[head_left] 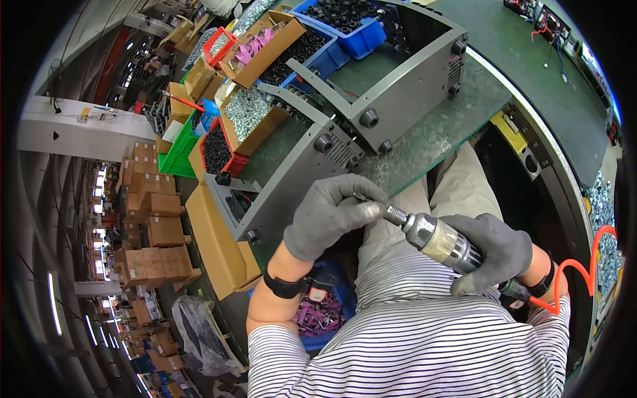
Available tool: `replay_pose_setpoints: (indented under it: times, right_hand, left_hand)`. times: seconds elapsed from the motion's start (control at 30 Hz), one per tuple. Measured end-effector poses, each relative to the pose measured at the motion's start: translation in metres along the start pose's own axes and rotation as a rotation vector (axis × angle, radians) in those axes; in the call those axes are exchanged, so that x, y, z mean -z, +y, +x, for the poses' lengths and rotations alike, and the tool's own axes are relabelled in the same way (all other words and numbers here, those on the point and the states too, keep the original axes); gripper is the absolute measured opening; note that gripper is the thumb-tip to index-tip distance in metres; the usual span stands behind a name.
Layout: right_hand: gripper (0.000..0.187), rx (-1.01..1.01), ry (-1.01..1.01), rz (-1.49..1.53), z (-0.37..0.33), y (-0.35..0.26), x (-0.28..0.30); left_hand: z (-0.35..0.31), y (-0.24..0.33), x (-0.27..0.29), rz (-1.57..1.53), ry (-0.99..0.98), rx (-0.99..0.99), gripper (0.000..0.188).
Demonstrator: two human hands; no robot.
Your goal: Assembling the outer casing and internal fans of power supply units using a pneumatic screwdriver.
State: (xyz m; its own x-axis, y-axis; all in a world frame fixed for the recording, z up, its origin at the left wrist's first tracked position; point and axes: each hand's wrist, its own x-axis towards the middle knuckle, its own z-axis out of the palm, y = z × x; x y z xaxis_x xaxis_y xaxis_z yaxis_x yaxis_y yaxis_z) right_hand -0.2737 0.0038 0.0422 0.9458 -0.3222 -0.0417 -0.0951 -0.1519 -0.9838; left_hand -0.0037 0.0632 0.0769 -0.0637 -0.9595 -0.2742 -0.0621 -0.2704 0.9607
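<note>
My right hand (pixel 494 252), in a grey work glove, is wrapped round the body of an air screwdriver (pixel 434 240), whose nose points up and left. An orange air hose (pixel 572 264) trails from its rear end. At the screwdriver's tip, the gloved fingers of my left hand (pixel 335 215) are pinched together; a small dark end shows between them, too little to name. Just beyond my left hand stands a grey metal equipment casing (pixel 292 174) with black round feet. Behind it to the right is a second grey casing (pixel 408 96), open at the top.
Both casings stand on a green bench mat (pixel 458 119). Along the left and back are a box of silvery screws (pixel 247 114), a red bin of black parts (pixel 217 150) and a blue bin (pixel 361 38). A blue tub of purple parts (pixel 320 318) sits below my left forearm.
</note>
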Motion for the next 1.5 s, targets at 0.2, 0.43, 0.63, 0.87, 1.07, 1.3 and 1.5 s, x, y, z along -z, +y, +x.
replay_pose_setpoints:
  times: [0.2, 0.43, 0.63, 0.87, 1.07, 1.3, 1.5]
  right_hand:
    - [0.08, -0.09, -0.096, -0.096, -0.007, -0.006, 0.003]
    - [0.081, -0.071, -0.087, -0.167, -0.013, -0.002, 0.005]
    - [0.081, -0.022, -0.037, -0.073, -0.018, 0.006, 0.008]
    - [0.078, 0.045, -0.017, -0.017, -0.018, 0.009, 0.009]
    - [0.077, -0.042, 0.005, -0.093, -0.014, 0.01, 0.009]
    - [0.079, 0.007, -0.026, -0.009, -0.017, 0.008, 0.016]
    - [0.082, -0.013, -0.072, 0.048, -0.014, 0.008, 0.019]
  left_hand:
    - [0.0, 0.013, 0.008, 0.149, -0.186, 0.117, 0.018]
    - [0.006, 0.037, 0.012, 0.765, 0.156, 0.19, 0.016]
    - [-0.002, 0.032, -0.002, 0.923, -0.057, -0.432, 0.02]
    - [0.002, 0.019, -0.017, 1.649, -0.116, -0.946, 0.024]
    - [0.013, 0.014, -0.02, 1.762, -0.157, -0.847, 0.025]
    - [0.012, 0.036, -0.007, 1.439, -0.167, -0.798, 0.032]
    - [0.009, 0.046, -0.007, 1.349, -0.15, -0.705, 0.03]
